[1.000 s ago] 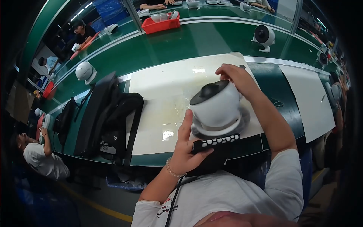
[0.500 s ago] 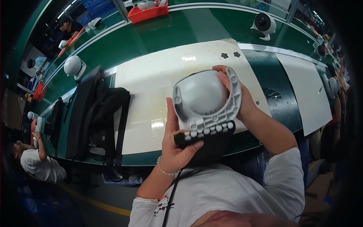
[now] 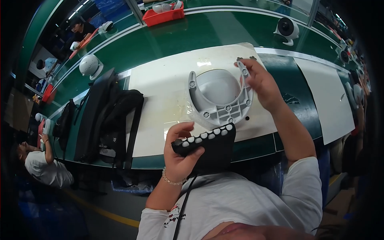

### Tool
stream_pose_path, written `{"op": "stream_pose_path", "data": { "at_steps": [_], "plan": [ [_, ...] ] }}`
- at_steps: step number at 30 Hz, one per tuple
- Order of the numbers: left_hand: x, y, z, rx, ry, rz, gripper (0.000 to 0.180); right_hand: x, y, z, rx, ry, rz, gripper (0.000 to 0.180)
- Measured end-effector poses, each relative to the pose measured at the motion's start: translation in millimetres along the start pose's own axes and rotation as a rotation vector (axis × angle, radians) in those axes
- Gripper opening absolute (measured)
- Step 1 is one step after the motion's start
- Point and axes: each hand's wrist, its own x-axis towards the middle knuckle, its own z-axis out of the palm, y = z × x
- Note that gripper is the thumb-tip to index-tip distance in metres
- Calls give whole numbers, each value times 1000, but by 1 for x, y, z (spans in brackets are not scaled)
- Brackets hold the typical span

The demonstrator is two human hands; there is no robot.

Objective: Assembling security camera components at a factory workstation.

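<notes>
Gripping black pad (image 3: 208, 146) and grey bracket (image 3: 220, 98).

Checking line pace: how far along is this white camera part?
Done: nothing finished shows. In hand: right hand holds the white plastic dome housing underside-up over the white mat; left hand grips the black key-rowed tool. Left: its screw holes look empty.

Factory assembly line, long green workbench (image 3: 224, 30), red parts tray (image 3: 165, 17)
</notes>
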Motion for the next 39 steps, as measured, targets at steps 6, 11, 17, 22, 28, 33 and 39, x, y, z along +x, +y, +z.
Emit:
{"op": "stream_pose_path", "data": {
  "at_steps": [6, 11, 17, 22, 28, 33, 39],
  "plan": [
    [8, 18, 3, 145, -52, 76, 25, -9, -31, 13, -689, 241, -408, 53],
    [15, 17, 3, 405, -292, 294, 33, -35, -70, 66, -612, -244, -458, 25],
    [15, 12, 5, 457, -289, 350, 35, -32, -66, 65, -466, -423, -292, 20],
    [14, 11, 6, 463, -283, 341, 29, -32, -59, 63, -390, -400, -294, 16],
    [17, 20, 7, 376, -210, 187, 19, -41, -53, 70, -516, -64, -754, 22],
    [14, 16, 7, 454, -213, 196, 20, -44, -45, 77, -636, -153, -669, 31],
    [12, 19, 9, 411, -193, 168, 18, -50, -36, 74, -628, -115, -832, 26]
  ]
}}
